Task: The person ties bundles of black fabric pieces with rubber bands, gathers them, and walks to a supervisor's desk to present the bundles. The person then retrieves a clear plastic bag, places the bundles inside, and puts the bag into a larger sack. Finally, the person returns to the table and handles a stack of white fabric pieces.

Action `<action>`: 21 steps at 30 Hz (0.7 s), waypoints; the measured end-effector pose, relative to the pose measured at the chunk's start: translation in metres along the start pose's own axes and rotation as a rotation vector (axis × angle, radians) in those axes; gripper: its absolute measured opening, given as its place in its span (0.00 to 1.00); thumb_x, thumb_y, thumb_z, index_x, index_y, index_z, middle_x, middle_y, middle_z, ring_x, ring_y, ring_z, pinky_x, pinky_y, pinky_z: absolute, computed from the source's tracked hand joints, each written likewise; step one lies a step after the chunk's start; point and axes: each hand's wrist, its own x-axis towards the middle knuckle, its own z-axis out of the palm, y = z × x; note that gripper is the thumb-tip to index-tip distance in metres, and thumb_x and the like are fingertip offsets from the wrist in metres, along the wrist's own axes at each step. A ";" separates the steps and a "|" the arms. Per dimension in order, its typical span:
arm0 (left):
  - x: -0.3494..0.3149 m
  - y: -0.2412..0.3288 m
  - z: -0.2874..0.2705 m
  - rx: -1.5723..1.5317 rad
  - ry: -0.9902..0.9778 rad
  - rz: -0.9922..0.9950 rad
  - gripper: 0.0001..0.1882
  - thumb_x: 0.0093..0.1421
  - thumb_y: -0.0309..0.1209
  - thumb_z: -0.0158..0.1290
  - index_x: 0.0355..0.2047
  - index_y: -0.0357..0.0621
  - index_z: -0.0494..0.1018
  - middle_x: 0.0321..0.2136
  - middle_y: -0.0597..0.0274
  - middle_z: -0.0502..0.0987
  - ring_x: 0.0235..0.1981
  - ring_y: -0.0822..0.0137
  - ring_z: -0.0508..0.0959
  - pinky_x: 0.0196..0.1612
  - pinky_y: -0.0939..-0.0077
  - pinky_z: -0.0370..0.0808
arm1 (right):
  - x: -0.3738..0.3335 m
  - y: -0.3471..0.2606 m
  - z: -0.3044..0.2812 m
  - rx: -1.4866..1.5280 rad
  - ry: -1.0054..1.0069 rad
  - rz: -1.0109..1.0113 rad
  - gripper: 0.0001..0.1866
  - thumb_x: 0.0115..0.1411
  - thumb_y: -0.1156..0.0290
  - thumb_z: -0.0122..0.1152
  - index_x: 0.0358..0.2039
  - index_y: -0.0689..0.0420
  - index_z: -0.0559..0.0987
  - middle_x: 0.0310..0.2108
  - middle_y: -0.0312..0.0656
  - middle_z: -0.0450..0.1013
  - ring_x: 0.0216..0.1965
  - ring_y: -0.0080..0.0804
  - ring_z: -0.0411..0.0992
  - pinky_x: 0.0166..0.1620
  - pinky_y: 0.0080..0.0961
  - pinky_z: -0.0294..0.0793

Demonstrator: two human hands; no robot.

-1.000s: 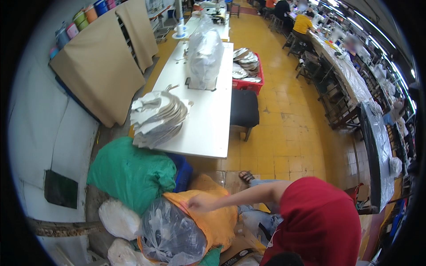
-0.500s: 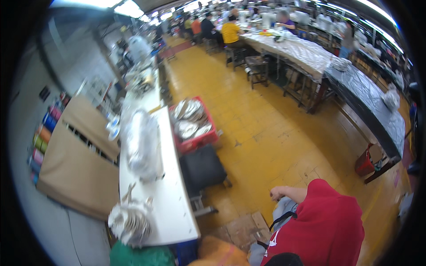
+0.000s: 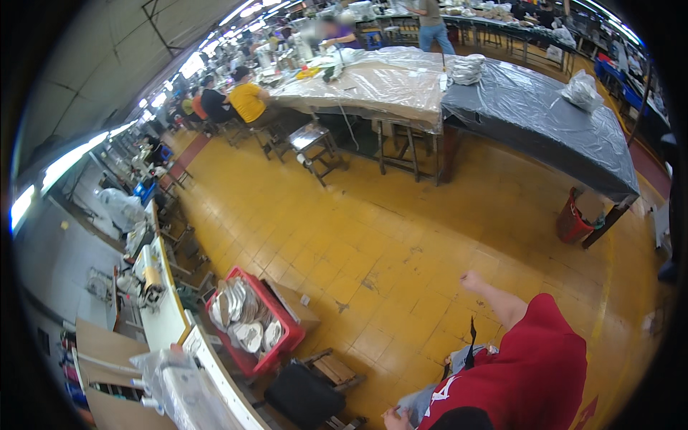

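Observation:
My right hand [image 3: 471,282] hangs forward over the yellow tiled floor [image 3: 401,236], its fingers loosely curled with nothing seen in them. My left hand [image 3: 398,418] shows low down beside my jeans [image 3: 418,403], partly cut off by the lower edge, so its fingers are unclear. A dark strap [image 3: 471,342] dangles at the waist of my red shirt [image 3: 516,365]. Nearest to my left hand stands a black-topped seat [image 3: 304,394], with a small wooden stool [image 3: 334,370] against it. Beyond these sits a red crate [image 3: 292,340] filled with stacked whitish flat pieces [image 3: 242,312].
A cardboard box [image 3: 290,301] adjoins the crate. White worktables [image 3: 163,301] run along the left; a plastic-wrapped bundle [image 3: 188,390] lies there. A long plastic-covered table [image 3: 523,107] spans the back right, with a red bin [image 3: 573,218] under its end. Stools [image 3: 313,143] and several seated people [image 3: 247,102] line its far side.
My view has swung right, so the white table and red crate have shifted left and down. My right arm reaches farther forward, and my left hand has come into view.

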 end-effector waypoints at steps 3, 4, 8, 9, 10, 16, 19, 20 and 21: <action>0.069 -0.003 -0.010 0.022 -0.102 -0.044 0.23 0.57 0.44 0.49 0.45 0.37 0.72 0.42 0.40 0.75 0.47 0.44 0.73 0.52 0.56 0.69 | 0.022 0.049 0.010 -0.148 0.048 0.328 0.11 0.54 0.66 0.56 0.32 0.55 0.83 0.29 0.46 0.79 0.32 0.41 0.78 0.36 0.31 0.77; 0.093 -0.005 -0.012 0.025 -0.140 -0.071 0.24 0.57 0.44 0.49 0.45 0.37 0.72 0.42 0.40 0.75 0.48 0.44 0.73 0.52 0.56 0.69 | 0.023 0.060 0.022 -0.298 -0.063 0.235 0.11 0.54 0.66 0.56 0.31 0.57 0.83 0.28 0.46 0.79 0.30 0.40 0.78 0.34 0.31 0.77; 0.189 -0.028 -0.032 0.067 -0.277 -0.192 0.25 0.58 0.46 0.49 0.46 0.37 0.73 0.43 0.40 0.75 0.48 0.43 0.73 0.53 0.55 0.70 | 0.033 0.043 0.083 -0.010 -0.564 0.512 0.13 0.52 0.63 0.56 0.30 0.58 0.83 0.29 0.47 0.79 0.28 0.39 0.77 0.33 0.33 0.77; 0.211 -0.037 -0.040 0.091 -0.318 -0.220 0.26 0.58 0.46 0.49 0.47 0.38 0.73 0.44 0.39 0.75 0.48 0.43 0.73 0.53 0.55 0.70 | 0.048 0.019 0.096 -0.159 -0.634 0.361 0.14 0.52 0.61 0.57 0.32 0.57 0.83 0.31 0.46 0.79 0.30 0.39 0.77 0.35 0.33 0.76; 0.232 -0.046 -0.051 0.124 -0.362 -0.244 0.26 0.58 0.47 0.49 0.47 0.38 0.73 0.44 0.39 0.75 0.48 0.43 0.73 0.53 0.55 0.70 | 0.063 -0.007 0.099 -0.321 -0.699 0.214 0.15 0.52 0.60 0.57 0.33 0.57 0.83 0.33 0.46 0.79 0.32 0.38 0.77 0.37 0.34 0.76; 0.449 -0.039 -0.151 0.453 -0.574 -0.187 0.28 0.59 0.50 0.48 0.49 0.39 0.73 0.45 0.38 0.75 0.49 0.42 0.73 0.54 0.55 0.70 | 0.163 -0.215 0.041 -0.125 -0.176 -0.128 0.19 0.56 0.57 0.56 0.42 0.56 0.79 0.39 0.50 0.78 0.42 0.47 0.76 0.45 0.38 0.75; 0.638 0.027 -0.197 0.518 -0.267 0.238 0.25 0.57 0.45 0.50 0.40 0.31 0.74 0.35 0.34 0.77 0.39 0.39 0.78 0.44 0.51 0.74 | 0.209 -0.277 0.008 0.235 0.010 0.082 0.20 0.56 0.58 0.57 0.45 0.57 0.77 0.41 0.52 0.77 0.44 0.48 0.75 0.46 0.39 0.74; 0.692 0.054 -0.211 0.445 -0.120 0.306 0.22 0.57 0.41 0.52 0.41 0.32 0.74 0.35 0.36 0.78 0.38 0.40 0.78 0.43 0.53 0.74 | 0.223 -0.284 0.005 0.243 0.057 0.088 0.21 0.56 0.58 0.58 0.45 0.57 0.77 0.41 0.53 0.77 0.44 0.49 0.75 0.46 0.39 0.74; 0.744 0.086 -0.223 0.401 -0.021 0.332 0.22 0.56 0.45 0.54 0.41 0.37 0.74 0.32 0.39 0.78 0.36 0.43 0.78 0.41 0.54 0.74 | 0.242 -0.285 0.005 0.268 0.131 0.034 0.21 0.55 0.58 0.59 0.46 0.57 0.77 0.41 0.53 0.77 0.44 0.49 0.75 0.45 0.39 0.74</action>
